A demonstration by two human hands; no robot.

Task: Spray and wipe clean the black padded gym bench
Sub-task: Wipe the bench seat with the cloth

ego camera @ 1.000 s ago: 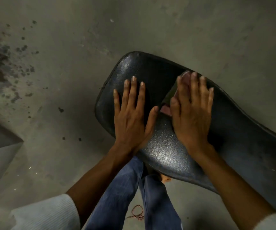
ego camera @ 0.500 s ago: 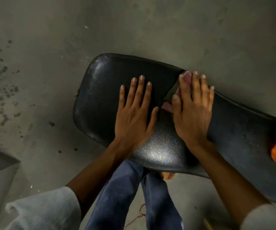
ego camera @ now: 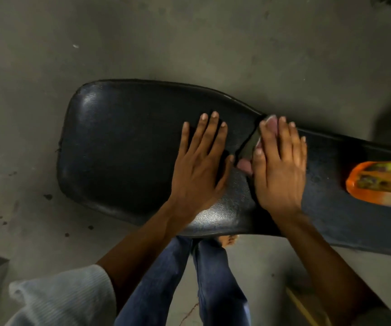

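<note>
Wiping looks underway; the right hand, fingers flat and together, presses a pink cloth onto the black bench; left hand braces, fingers spread (orange bottle lies aside); most padding apparently remains.

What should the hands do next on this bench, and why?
Probably sweep the right hand with the pink cloth under it leftward over the wide end of the bench, lifting the left hand clear first. The cloth sits mid-bench, and the left hand lies flat in its path.
</note>
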